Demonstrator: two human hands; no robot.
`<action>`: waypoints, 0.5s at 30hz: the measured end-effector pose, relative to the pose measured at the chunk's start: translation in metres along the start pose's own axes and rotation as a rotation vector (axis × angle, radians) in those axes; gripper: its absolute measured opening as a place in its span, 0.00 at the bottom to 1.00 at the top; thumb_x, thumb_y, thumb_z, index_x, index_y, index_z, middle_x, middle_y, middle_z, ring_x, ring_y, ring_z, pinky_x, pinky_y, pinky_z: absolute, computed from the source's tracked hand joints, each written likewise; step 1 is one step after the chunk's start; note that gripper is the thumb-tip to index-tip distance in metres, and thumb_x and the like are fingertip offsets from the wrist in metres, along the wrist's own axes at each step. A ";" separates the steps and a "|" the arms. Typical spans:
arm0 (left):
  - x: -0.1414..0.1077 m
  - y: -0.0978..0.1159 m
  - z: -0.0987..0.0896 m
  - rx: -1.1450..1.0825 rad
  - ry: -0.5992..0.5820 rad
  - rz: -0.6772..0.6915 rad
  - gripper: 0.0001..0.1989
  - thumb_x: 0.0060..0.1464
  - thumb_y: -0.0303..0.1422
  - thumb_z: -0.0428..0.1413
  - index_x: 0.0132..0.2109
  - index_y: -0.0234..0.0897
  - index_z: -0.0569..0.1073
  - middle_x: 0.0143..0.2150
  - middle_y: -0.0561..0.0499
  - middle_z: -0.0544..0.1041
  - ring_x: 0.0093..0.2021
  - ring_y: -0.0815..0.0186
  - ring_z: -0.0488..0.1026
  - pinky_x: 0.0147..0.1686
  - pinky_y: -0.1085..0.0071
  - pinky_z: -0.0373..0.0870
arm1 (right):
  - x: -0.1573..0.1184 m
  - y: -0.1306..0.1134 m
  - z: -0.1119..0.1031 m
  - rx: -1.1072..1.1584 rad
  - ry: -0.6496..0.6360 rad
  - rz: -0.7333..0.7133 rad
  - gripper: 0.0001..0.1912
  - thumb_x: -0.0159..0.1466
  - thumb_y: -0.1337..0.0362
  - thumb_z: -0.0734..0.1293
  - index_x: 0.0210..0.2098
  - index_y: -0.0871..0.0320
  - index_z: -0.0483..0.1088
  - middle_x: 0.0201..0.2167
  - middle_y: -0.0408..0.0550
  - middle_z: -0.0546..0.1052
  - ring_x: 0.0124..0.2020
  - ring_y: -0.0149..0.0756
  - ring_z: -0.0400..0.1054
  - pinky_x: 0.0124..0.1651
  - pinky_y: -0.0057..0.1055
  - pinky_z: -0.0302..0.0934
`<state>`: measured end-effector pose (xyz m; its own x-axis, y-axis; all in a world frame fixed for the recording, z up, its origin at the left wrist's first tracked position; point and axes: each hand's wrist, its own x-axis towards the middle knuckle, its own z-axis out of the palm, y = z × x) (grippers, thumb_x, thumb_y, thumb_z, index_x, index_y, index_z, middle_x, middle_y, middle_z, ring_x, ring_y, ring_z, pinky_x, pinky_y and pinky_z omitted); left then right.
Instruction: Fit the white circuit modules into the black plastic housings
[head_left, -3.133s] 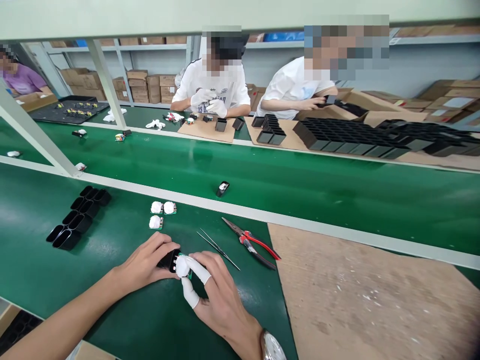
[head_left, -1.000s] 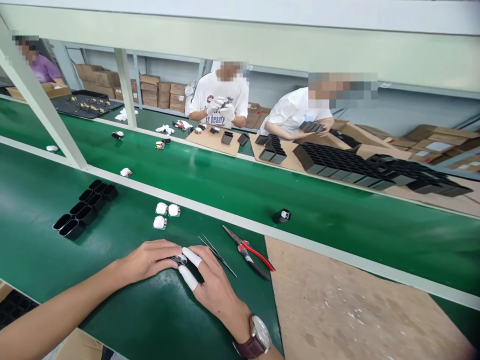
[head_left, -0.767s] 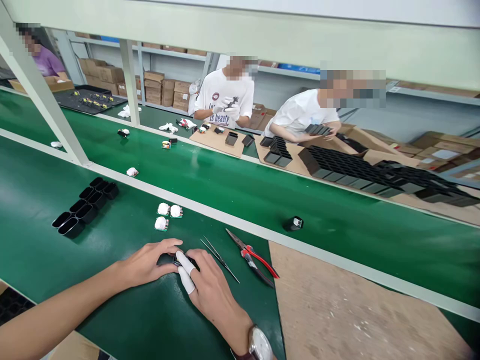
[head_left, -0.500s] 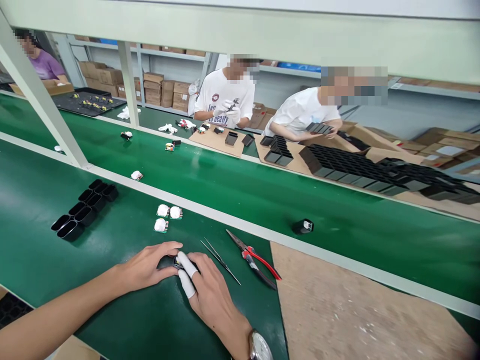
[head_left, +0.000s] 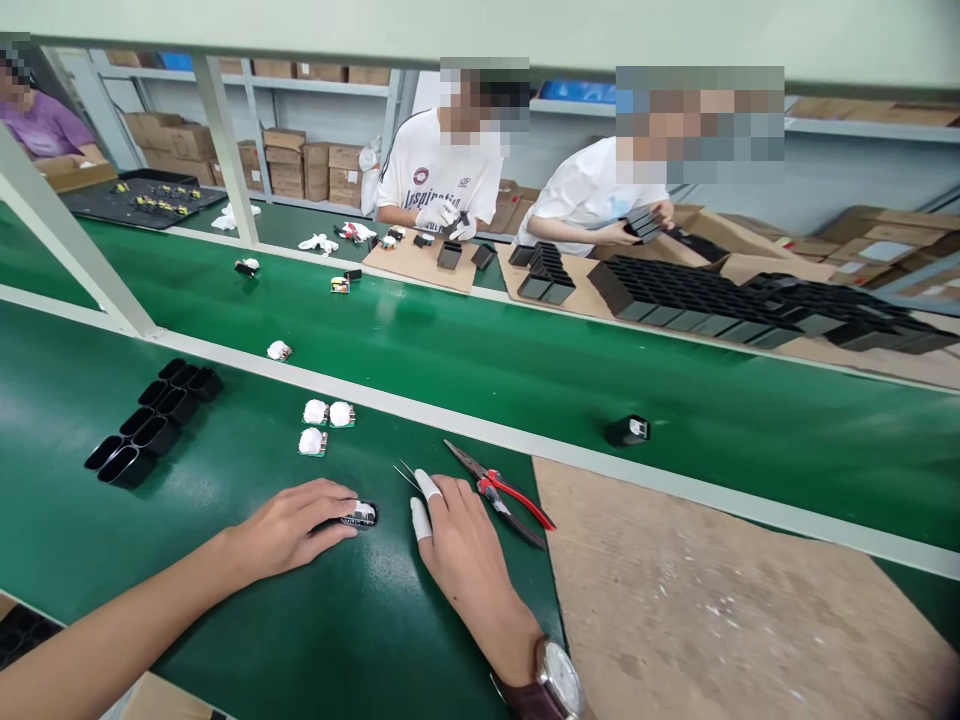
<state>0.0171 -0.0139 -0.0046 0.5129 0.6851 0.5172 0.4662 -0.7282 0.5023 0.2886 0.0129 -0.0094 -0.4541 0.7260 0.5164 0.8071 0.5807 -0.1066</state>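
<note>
My left hand (head_left: 300,525) is closed around a small black plastic case (head_left: 367,522) low over the green bench. White material and part of a circuit board (head_left: 363,511) show in the case's opening. To the right, my right hand (head_left: 461,540) wears white finger cots on two fingertips and hovers over the tweezers (head_left: 406,473). Those two fingertips are apart; only the tweezers' tips show, the rest hidden beneath the hand. Beside that hand lie long-nose pliers (head_left: 499,492) with red and black handles. Beyond my left hand sit three small circuit boards topped with white (head_left: 313,441).
Several empty black cases (head_left: 154,435) stand at the left. Past a pale rail (head_left: 420,405) runs a green conveyor belt (head_left: 465,350) carrying a black case (head_left: 628,430) and small parts. A cardboard sheet (head_left: 720,580) covers the right side. Co-workers handle parts across the belt.
My right hand has left the black case and moved right, over the tweezers. My left hand still holds the case. The case on the belt has shifted right, and the view has tilted slightly.
</note>
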 end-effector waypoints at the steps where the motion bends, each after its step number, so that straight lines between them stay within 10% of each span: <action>1: 0.000 0.000 0.000 -0.008 -0.002 -0.027 0.14 0.68 0.30 0.61 0.59 0.39 0.72 0.53 0.43 0.82 0.52 0.59 0.83 0.52 0.64 0.82 | -0.001 0.002 0.002 -0.016 -0.013 -0.015 0.14 0.71 0.74 0.58 0.50 0.62 0.74 0.44 0.59 0.76 0.43 0.50 0.70 0.43 0.47 0.70; 6: -0.002 0.000 0.001 -0.017 0.015 -0.216 0.19 0.67 0.34 0.61 0.60 0.41 0.67 0.50 0.46 0.81 0.48 0.59 0.83 0.47 0.63 0.82 | 0.000 -0.009 -0.004 0.135 0.052 -0.060 0.14 0.70 0.77 0.57 0.45 0.58 0.71 0.42 0.54 0.74 0.36 0.41 0.69 0.33 0.36 0.65; 15: 0.005 0.007 -0.003 0.095 0.083 -0.072 0.21 0.67 0.28 0.57 0.64 0.41 0.64 0.48 0.44 0.79 0.46 0.58 0.79 0.45 0.62 0.80 | -0.003 -0.039 -0.022 0.206 0.065 -0.210 0.12 0.68 0.76 0.59 0.35 0.56 0.69 0.40 0.53 0.73 0.31 0.36 0.66 0.29 0.34 0.59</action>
<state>0.0206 -0.0154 0.0036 0.4157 0.7319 0.5399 0.5681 -0.6726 0.4742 0.2674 -0.0201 0.0120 -0.5730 0.5608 0.5977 0.6013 0.7832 -0.1583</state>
